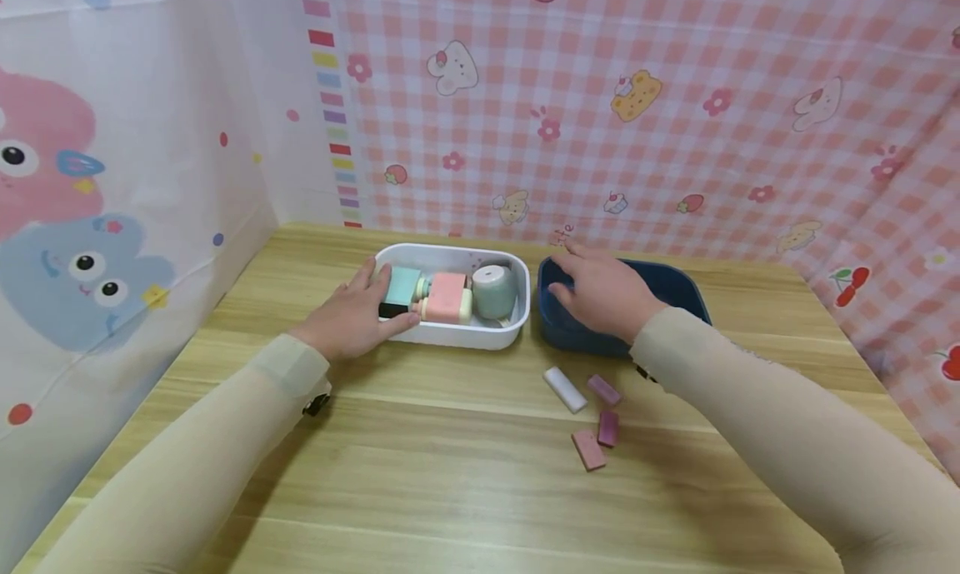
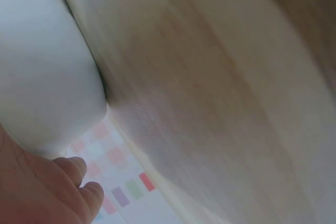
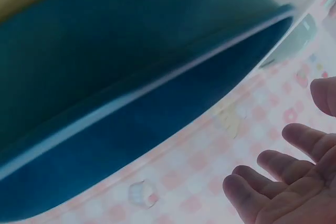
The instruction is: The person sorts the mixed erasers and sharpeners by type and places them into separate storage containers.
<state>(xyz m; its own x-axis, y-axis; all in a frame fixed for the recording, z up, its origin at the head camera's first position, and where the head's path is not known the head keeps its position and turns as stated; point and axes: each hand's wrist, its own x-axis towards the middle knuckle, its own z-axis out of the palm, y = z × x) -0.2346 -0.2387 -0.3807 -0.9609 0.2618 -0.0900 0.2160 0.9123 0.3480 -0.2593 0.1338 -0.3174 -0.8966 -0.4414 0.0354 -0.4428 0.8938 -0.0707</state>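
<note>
Before you, the white box (image 1: pixel 450 335) lies near the back of the surface (image 1: pixel 420 457), to the left of the blue box (image 1: pixel 573 334), with a narrow gap between them. In the white box, from left to right, there are a teal bottle (image 1: pixel 405 284), a pink bottle (image 1: pixel 447 294) and a grey-green jar (image 1: pixel 493 292). Your left hand (image 1: pixel 347 317) touches the left end of this box, its fingers relaxed and spread, the thumb across the front rim. Your right hand (image 1: pixel 603 292) is above the left part of the blue box; its fingers are loose and apart, and they grasp nothing. In front of the blue box lie four small pieces: a white block (image 1: pixel 565 390), a mauve block (image 1: pixel 604 390), a magenta block (image 1: pixel 608 429) and a pink block (image 1: pixel 588 450), the last nearest to you. Behind the surface hangs a pink checked cloth (image 1: pixel 570 82); at left is a white cloth (image 1: pixel 195 174) with cartoon figures.
</note>
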